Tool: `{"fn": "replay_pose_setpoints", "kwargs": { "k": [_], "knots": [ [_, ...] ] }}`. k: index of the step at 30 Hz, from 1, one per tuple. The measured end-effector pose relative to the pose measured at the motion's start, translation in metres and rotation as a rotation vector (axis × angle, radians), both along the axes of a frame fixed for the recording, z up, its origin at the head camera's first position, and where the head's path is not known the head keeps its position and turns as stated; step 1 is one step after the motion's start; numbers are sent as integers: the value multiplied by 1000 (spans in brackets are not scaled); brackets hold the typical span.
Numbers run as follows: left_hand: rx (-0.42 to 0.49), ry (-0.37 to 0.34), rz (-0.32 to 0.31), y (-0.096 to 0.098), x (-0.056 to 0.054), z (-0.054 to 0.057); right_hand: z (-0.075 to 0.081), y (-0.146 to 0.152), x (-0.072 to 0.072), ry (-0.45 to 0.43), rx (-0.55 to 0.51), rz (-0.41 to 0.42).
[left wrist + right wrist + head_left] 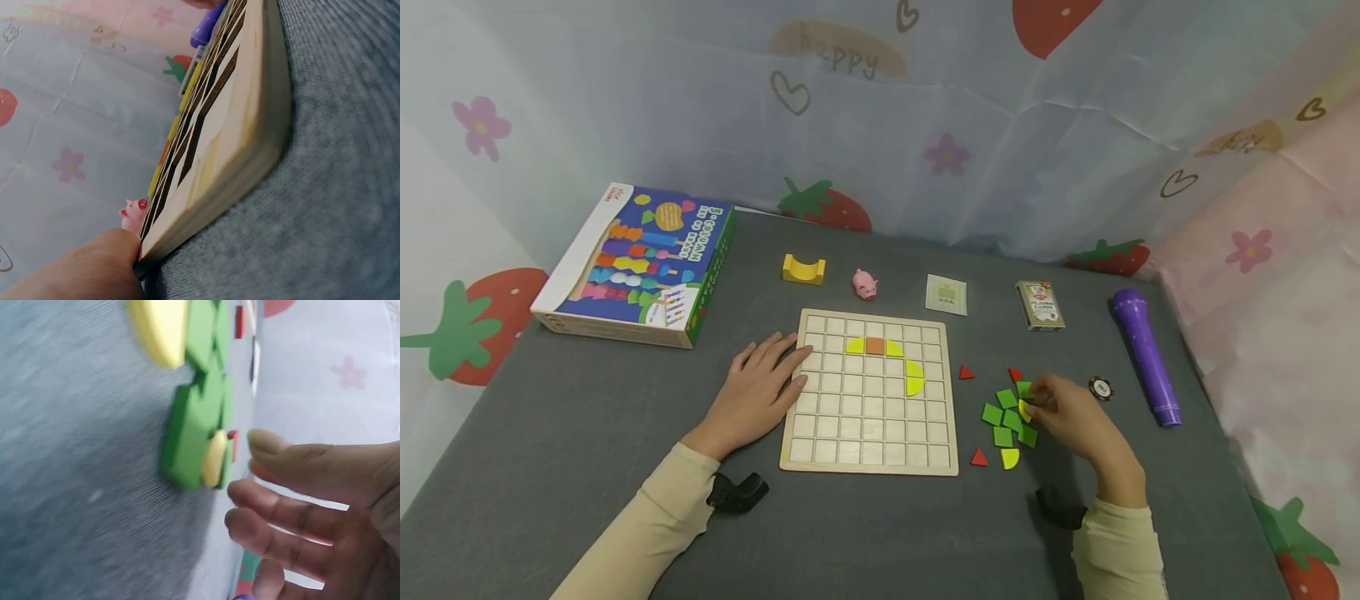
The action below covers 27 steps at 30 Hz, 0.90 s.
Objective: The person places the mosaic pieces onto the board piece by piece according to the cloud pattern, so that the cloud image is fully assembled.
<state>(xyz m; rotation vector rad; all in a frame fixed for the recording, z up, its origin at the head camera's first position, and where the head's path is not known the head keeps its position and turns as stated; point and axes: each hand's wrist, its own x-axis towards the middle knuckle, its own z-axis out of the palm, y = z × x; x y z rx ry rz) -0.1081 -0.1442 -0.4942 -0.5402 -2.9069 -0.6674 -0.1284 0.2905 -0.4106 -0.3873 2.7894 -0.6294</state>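
A wooden grid board (868, 462) lies on the dark table. Set into its upper squares are an orange square tile (875, 346) and several yellow quarter-round tiles (914, 378). My left hand (756, 396) rests at the board's left edge, fingers stretched over the rim; its thumb (103, 262) shows by the rim in the left wrist view. Right of the board, my right hand (1071, 414) hovers with bent fingers over green square tiles (1003, 437). Near its fingertips sits a yellow quarter-round tile (214, 458); the right wrist view shows nothing held between thumb and fingers.
Behind the board are a yellow arched block (803, 270), a pink pig (865, 285), a pattern card (946, 295) and a playing-card box (1041, 306). A game box (647, 267) stands at left. Right are a round chip (1101, 388) and purple microphone (1147, 357). Red triangles (979, 457) lie around.
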Motion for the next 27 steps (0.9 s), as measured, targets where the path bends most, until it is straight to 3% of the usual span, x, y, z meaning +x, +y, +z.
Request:
{"fn": "replay_pose_setpoints", "kwargs": {
  "k": [11,27],
  "knots": [
    [17,13,7,1,1,0,-16,7,0,32,19,24],
    [15,26,4,0,0,-3,-19,3,0,25,35,55]
  ]
}}
